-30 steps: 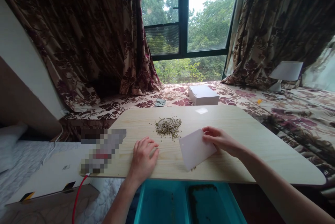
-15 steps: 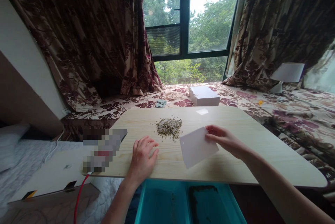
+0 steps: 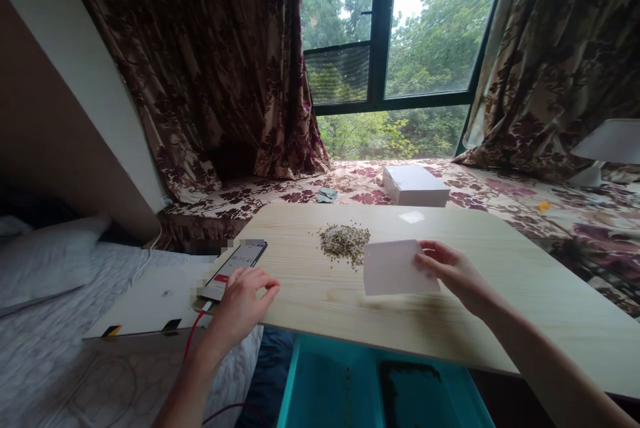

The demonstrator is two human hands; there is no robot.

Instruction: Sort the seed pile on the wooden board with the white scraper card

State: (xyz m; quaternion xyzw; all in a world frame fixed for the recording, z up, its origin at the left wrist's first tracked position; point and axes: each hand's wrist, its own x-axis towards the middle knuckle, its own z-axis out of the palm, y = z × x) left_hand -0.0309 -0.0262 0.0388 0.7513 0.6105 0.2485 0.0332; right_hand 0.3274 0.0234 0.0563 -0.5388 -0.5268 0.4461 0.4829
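My right hand (image 3: 445,273) grips a thin white card (image 3: 397,268) by its right edge, holding it tilted above the table. Just left of the card lies a loose heap of small greenish-brown and white grains (image 3: 344,243), with a few scattered around it. My left hand (image 3: 245,298) is at the near left edge of the table, over the lower part of a phone (image 3: 237,268) whose screen shows a running timer. Its fingers are bent and apart from the thumb, holding nothing. Whether the fingertips touch the phone is hidden.
Below the table's (image 3: 320,308) near edge sits a turquoise two-section tray (image 3: 293,381), dark grains in its right section. A red cable (image 3: 193,335) runs from the phone. Beyond the table are a white box (image 3: 417,186), a crumpled cloth (image 3: 327,195) and a lamp (image 3: 610,141).
My left hand has moved left from the table beside the heap to the phone. The white card has turned flatter in my right hand. The view has swung left.
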